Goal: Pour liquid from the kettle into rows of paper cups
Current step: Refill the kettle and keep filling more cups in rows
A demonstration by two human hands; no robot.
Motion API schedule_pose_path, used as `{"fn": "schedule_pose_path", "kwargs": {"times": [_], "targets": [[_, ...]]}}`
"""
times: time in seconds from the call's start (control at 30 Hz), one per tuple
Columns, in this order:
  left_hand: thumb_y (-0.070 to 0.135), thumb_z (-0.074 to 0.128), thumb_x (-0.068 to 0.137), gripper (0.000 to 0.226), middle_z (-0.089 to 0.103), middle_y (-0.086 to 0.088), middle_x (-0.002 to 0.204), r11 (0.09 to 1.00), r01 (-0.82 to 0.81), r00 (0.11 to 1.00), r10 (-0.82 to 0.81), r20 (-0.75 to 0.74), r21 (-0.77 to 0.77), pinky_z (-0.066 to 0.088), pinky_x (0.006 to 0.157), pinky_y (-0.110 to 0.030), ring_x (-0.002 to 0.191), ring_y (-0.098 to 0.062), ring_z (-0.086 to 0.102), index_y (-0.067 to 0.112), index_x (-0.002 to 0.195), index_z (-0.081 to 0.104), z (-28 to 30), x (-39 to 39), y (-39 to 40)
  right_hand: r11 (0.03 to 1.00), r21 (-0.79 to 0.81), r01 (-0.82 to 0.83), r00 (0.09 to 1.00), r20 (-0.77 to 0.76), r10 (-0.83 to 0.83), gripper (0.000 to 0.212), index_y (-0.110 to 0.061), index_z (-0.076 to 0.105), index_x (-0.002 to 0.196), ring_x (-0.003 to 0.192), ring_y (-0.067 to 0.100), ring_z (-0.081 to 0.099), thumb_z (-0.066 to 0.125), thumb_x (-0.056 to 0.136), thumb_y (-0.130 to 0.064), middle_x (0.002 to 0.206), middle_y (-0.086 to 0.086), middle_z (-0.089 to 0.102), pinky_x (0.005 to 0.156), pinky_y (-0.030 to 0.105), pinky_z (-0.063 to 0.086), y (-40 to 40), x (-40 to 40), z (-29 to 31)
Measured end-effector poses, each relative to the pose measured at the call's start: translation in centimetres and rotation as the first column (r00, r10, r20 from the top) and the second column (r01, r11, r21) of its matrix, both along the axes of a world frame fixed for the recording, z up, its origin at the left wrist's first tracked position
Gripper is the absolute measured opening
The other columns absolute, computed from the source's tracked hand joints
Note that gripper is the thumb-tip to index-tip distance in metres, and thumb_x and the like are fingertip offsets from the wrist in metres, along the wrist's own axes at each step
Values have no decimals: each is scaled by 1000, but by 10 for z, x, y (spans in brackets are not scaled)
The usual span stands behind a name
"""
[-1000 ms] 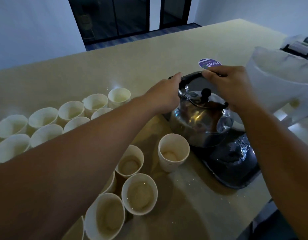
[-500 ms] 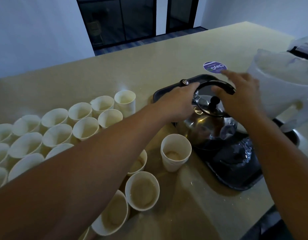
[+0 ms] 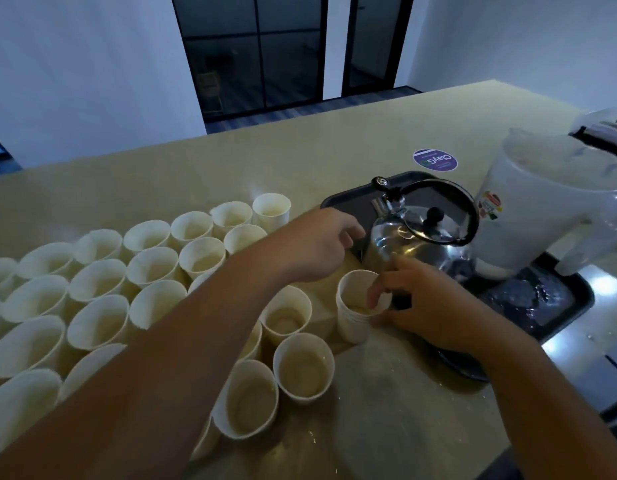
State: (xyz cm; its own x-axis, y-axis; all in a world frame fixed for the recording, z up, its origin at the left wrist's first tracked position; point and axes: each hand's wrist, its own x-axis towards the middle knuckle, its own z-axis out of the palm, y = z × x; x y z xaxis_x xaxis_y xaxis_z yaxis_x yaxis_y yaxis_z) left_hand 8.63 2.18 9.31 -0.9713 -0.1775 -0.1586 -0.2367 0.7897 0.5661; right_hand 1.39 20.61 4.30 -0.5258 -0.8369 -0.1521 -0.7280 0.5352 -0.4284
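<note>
Office pantry: long counter (image 3: 182,188), glass partition doors (image 3: 258,53), branded sticker (image 3: 435,159).

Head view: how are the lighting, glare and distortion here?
Head view: dim, bluish light; bright glare on the kettle and the wet tray; wide-angle bending curves the table edge; the left hand and right hand are slightly soft.

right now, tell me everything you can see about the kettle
The kettle is a shiny, rounded metal one with a black arched handle raised over a lid with a black knob. It stands upright on a dark tray, next to a translucent plastic jug. Neither hand grips it; the left hand is just beside its body, contact unclear.
</note>
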Motion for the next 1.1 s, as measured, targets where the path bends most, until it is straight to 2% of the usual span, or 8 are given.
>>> {"fn": "schedule_pose_path", "kwargs": {"times": [0.17,0.37,0.47,0.53,0.6,0.77,0.93,1.1], "targets": [[4,44,99,49,62,8,130,991,-56,995,66,-78,121,46,92,-24,116,-9,56,29,139,55,-11,27,7,997,-39,61,997,-44,-63,20,-37,67,106,95,3,55,73,89,-30,101,-23,50,83,17,46,-9,5,-9],[28,59,98,54,52,7,143,970,-119,959,168,-227,214,46,100,-31,126,-14,52,32,148,42,-25,47,16,950,-267,162,985,-21,-173,17,-40,61,90,76,-1,52,72,90,-27,88,-21,55,66,14,36,-17,11,13],[42,66,93,71,44,8,149,960,-107,920,194,-340,259,40,102,-28,133,-12,45,33,153,30,-20,52,23,814,-541,211,977,92,-192,14,-40,71,80,67,9,59,77,84,-29,77,-10,66,63,23,46,-14,17,39],[47,72,87,86,41,9,152,953,-108,887,221,-405,284,41,107,-33,135,-11,43,37,155,21,-12,55,24,703,-674,229,973,172,-151,11,-39,76,83,62,16,62,81,80,-29,71,-7,69,63,31,51,-13,25,55],[52,76,82,92,42,11,151,943,-128,859,260,-441,307,45,107,-40,133,-11,45,40,153,19,-6,58,23,631,-740,231,970,222,-96,10,-35,77,85,71,21,69,79,80,-26,77,-6,74,71,35,56,-15,32,63],[54,80,74,78,51,22,126,934,-193,786,331,-523,302,57,88,-34,110,-4,53,42,139,39,-9,78,23,609,-750,258,938,346,29,13,-30,79,87,84,14,70,71,77,-34,85,-3,75,77,35,55,-14,45,64],[56,80,72,82,45,27,122,930,-221,758,354,-548,295,57,84,-30,107,-1,51,52,138,32,-12,95,23,639,-742,203,921,366,132,36,-38,79,95,81,15,65,73,73,-65,83,-3,72,72,26,56,-13,46,61],[58,78,72,79,47,29,123,913,-262,735,398,-549,312,56,90,-33,110,-2,52,51,140,38,-15,100,26,644,-743,181,951,299,77,15,-33,78,91,77,6,65,65,82,-35,81,-9,73,68,17,53,-18,47,62]]}}
